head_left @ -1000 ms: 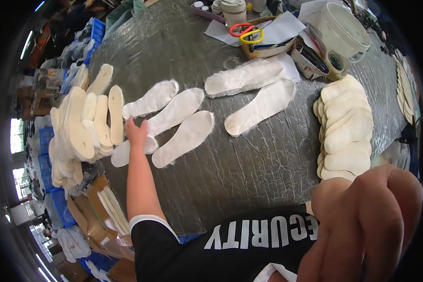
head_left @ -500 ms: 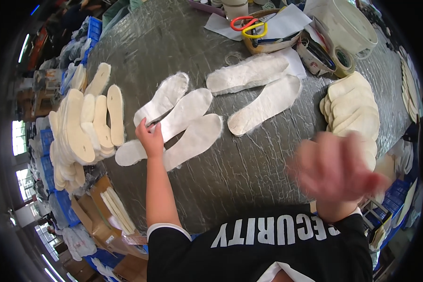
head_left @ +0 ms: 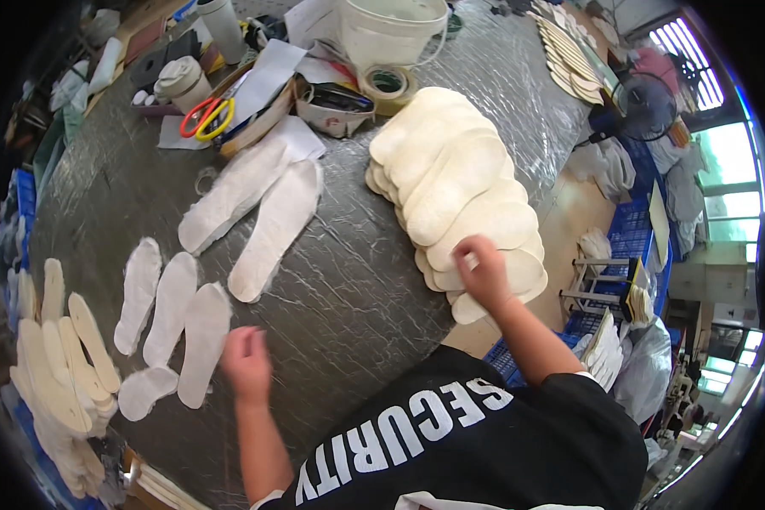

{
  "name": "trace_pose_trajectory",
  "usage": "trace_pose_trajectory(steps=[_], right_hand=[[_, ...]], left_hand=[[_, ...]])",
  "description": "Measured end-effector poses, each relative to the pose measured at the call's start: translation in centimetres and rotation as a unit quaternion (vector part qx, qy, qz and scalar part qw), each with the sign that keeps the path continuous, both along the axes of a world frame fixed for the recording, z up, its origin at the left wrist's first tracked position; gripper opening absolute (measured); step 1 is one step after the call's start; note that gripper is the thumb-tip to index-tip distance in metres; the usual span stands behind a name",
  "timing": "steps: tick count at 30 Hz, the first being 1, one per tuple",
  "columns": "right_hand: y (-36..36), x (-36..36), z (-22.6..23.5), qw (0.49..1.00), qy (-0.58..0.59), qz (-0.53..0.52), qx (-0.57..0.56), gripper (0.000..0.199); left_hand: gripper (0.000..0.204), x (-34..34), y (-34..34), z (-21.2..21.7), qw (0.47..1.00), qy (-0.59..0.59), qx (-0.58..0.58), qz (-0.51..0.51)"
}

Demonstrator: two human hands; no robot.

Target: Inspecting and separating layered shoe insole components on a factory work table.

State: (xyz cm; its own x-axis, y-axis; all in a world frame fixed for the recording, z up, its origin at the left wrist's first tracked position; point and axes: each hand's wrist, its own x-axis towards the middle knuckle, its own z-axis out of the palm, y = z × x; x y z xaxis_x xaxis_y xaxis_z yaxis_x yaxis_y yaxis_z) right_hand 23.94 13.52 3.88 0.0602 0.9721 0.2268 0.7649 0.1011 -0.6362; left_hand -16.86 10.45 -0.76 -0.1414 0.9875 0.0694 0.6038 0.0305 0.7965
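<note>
At the right, a stack of overlapping cream insoles (head_left: 459,161) lies on the dark table (head_left: 340,255). My right hand (head_left: 482,270) is over the near end of this stack, fingers curled in toward the thumb; whether an insole is caught between them is hidden. My left hand (head_left: 246,361) is beside a white fuzzy insole (head_left: 204,340), with its fingers bent together and nothing visible in them. To the left of that insole lie two more in a row, plus a partly covered one below. Farther back, a pair of white insoles (head_left: 276,229) lies slanted.
Far left stands another pile of cream insoles (head_left: 51,374). At the back are scissors (head_left: 208,119) with red and yellow handles, a tape roll (head_left: 388,82), a white bucket (head_left: 391,34) and a lidded cup (head_left: 183,81). Blue crates (head_left: 616,238) and a fan (head_left: 646,106) are at the right.
My view has swung to the right. My left hand has come off the white insoles. My right hand, blurred and raised before, is now down at the cream stack.
</note>
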Motion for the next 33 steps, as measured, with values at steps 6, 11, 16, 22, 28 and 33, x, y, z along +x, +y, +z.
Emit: trace_pose_trajectory(steps=[6, 11, 16, 22, 28, 33], right_hand=[[1.5, 6.6, -0.2, 0.989, -0.145, 0.029, 0.010, 0.021], [1.4, 5.4, -1.6, 0.974, -0.211, 0.064, -0.043, 0.033], [1.2, 6.2, -2.2, 0.970, -0.231, 0.066, -0.035, 0.034], [2.0, 7.6, -2.8, 0.981, 0.163, -0.068, -0.077, 0.041], [1.7, 4.4, -2.0, 0.757, 0.636, 0.057, -0.142, 0.075], [0.9, 5.4, -3.3, 0.624, 0.748, 0.058, -0.218, 0.063]], left_hand=[[0.024, 21.8, 6.1, -0.6, 0.942, -0.300, -0.111, -0.100], [0.023, 28.3, 10.1, 3.0, 0.879, -0.365, -0.307, -0.030], [0.015, 30.7, 8.5, 9.4, 0.966, -0.143, -0.002, -0.214], [0.018, 28.0, 8.6, 9.2, 0.686, -0.670, -0.257, -0.121], [0.030, 29.1, 5.3, 4.9, 0.569, -0.759, -0.316, 0.026], [0.034, 28.1, 5.9, 4.5, 0.584, -0.715, -0.385, 0.003]])
